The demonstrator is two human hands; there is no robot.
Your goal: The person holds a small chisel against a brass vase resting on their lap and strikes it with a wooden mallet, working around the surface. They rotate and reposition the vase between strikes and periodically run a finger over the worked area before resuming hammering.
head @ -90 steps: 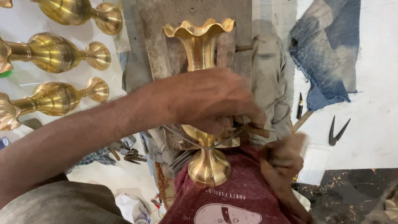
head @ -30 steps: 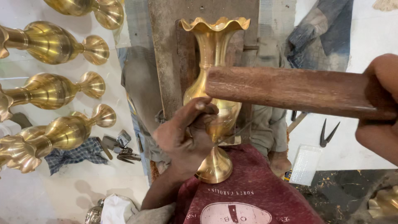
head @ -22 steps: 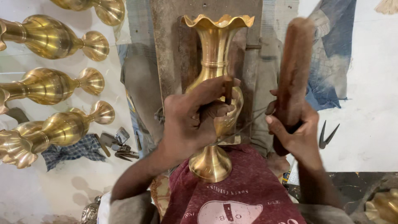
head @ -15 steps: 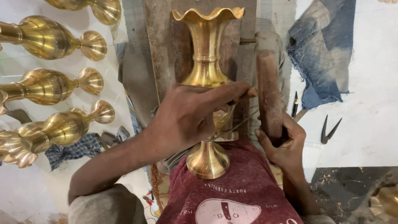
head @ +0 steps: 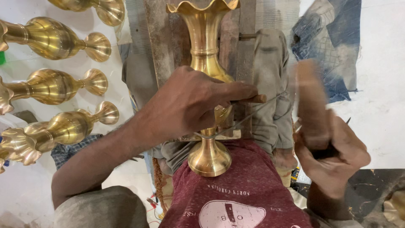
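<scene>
Since half a second ago, the right hand [head: 333, 156] has carried its brown wooden mallet [head: 310, 105] out to the right, well apart from the vase, and the mallet head now shows as a blur. That hand is clenched around the mallet's handle. The tall, polished brass vase with a scalloped rim [head: 205, 46] lies lengthwise in front of the person, its round foot [head: 209, 157] resting against the dark red printed shirt [head: 236, 194] and its flared mouth pointing away, over a worn wooden plank [head: 162, 38]. The left hand [head: 190, 105] lies across the vase's swollen belly, fingers curled and gripping a thin wooden-handled tool [head: 253, 99] whose end pokes out past the fingertips; I cannot tell exactly where its tip meets the brass. A thin wire [head: 249, 116] runs slantwise from the vase's narrow stem up towards the right. Grey trouser legs [head: 270, 84] flank the plank. On the pale floor to the left, three more finished brass vases [head: 55, 86] lie on their sides, feet pointing right. Just under the lowest one lies a blue checked cloth [head: 63, 150]. A crumpled blue rag [head: 333, 46] lies at the far right.
</scene>
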